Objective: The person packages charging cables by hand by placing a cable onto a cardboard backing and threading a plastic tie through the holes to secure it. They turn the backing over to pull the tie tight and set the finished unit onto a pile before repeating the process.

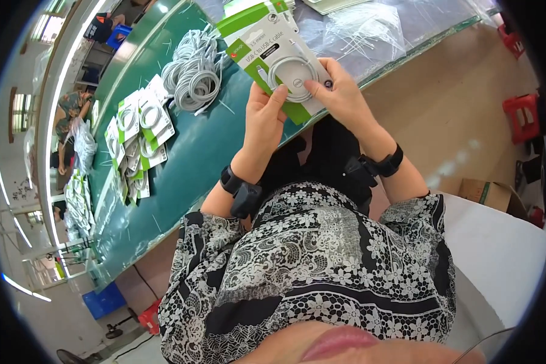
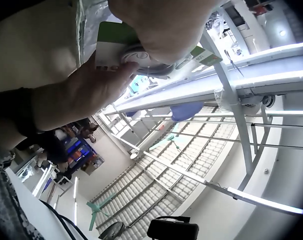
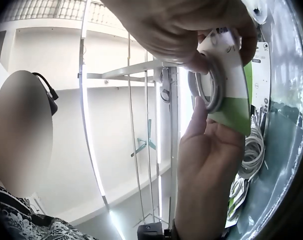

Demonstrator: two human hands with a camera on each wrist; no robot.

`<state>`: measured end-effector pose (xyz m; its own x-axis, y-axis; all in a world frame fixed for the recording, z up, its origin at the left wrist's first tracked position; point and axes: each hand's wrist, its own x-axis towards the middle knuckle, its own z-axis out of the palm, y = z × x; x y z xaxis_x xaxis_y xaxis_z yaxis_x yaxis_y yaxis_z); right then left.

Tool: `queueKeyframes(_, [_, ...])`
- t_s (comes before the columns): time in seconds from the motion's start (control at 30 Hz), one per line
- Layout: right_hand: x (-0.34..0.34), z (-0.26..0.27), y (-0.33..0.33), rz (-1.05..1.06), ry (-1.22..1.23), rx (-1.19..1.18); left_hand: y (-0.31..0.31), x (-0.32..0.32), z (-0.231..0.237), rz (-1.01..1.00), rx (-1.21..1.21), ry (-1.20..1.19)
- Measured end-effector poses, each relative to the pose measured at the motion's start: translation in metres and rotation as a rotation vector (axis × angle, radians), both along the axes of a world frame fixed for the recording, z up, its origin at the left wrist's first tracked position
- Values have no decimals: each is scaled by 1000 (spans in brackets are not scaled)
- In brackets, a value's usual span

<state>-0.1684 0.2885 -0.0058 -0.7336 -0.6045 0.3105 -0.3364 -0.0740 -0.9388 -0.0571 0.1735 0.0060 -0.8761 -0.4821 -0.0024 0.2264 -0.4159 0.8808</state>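
Both hands hold a green and white cable package card (image 1: 261, 53) over the table's near edge. A coiled white USB-C cable (image 1: 288, 76) lies on its front. My left hand (image 1: 264, 115) grips the lower left edge, with the thumb on the front. On the right edge, my right hand (image 1: 344, 100) grips the card and its thumb lies over the coil. From the side, the right wrist view shows the card (image 3: 232, 107) pinched between both hands, the coil standing out from it.
Loose coiled cables (image 1: 194, 73) and a pile of packaged cables (image 1: 141, 124) lie on the green table (image 1: 191, 151). Clear plastic bags (image 1: 370, 30) lie at the back right. Red stools (image 1: 520, 118) and a cardboard box (image 1: 485, 193) stand on the floor at right.
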Motion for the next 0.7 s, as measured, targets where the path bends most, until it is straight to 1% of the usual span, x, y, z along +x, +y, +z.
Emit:
queueKeyframes(0.03, [9, 3, -1, -94, 153, -13, 1, 3, -1, 23, 15, 47])
queueKeyframes(0.07, [17, 7, 1, -88, 170, -2, 2, 6, -2, 45, 31, 92])
queueKeyframes(0.17, [37, 15, 4, -409, 865, -15, -5, 16, -5, 34, 109, 123])
queueKeyframes(0.2, [41, 16, 4, -397, 880, -5, -6, 17, -6, 25, 142, 129])
queueKeyframes(0.23, [45, 14, 3, -320, 901, 50, -7, 19, -9, 28, 157, 138])
queueKeyframes(0.3, [52, 8, 1, -177, 931, 168, -8, 20, -17, 22, 100, 116])
queueKeyframes(0.33, [51, 7, 0, -175, 942, 183, -9, 19, -20, 18, 71, 110])
queueKeyframes(0.43, [43, 4, -2, -94, 1061, 117, -14, 20, -25, 21, 77, 89])
queueKeyframes(0.47, [43, 3, -2, -97, 1065, 133, -14, 20, -24, 22, 72, 71])
queueKeyframes(0.57, [43, 0, 0, 25, 1081, 122, -13, 22, -20, 10, 90, 72])
queueKeyframes(0.63, [45, -5, 2, 36, 1086, 149, -15, 22, -20, 6, 94, 68])
queueKeyframes(0.7, [48, -8, 3, 68, 1097, 188, -19, 23, -27, -20, 85, 5])
